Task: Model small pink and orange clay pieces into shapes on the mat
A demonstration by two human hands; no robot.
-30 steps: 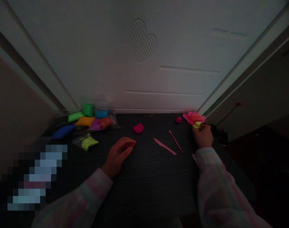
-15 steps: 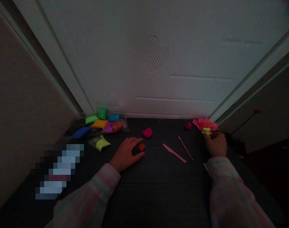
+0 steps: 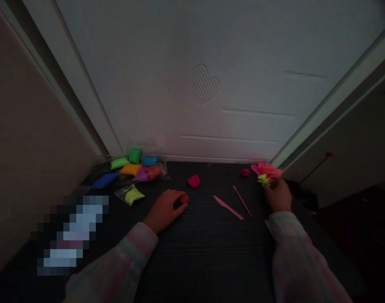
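My left hand (image 3: 167,209) rests on the dark table with thumb and fingers closed round a small orange-red lump of clay (image 3: 184,199). Out to the right, my right hand (image 3: 278,195) pinches a small yellow clay figure (image 3: 263,180), whose finer shape is too dim to make out. Just behind that figure lies a pink flower (image 3: 270,170). Between my hands are a pink plastic clay knife (image 3: 228,207) and a thin pink stick tool (image 3: 242,201). A magenta clay lump (image 3: 193,181) sits beyond my left hand, and a smaller magenta piece (image 3: 245,172) lies near the flower.
Several coloured clay packets (image 3: 131,169) are heaped at the back left. An opened bag of yellow clay (image 3: 134,195) lies before them. A pixelated pale object (image 3: 75,235) is at the left. A white panel with hearts (image 3: 206,85) rises behind the table (image 3: 205,261).
My left fingers have closed round the orange-red clay, which lay between the spread fingers before. My right hand still holds the yellow figure, now tilted differently. The view has shifted slightly.
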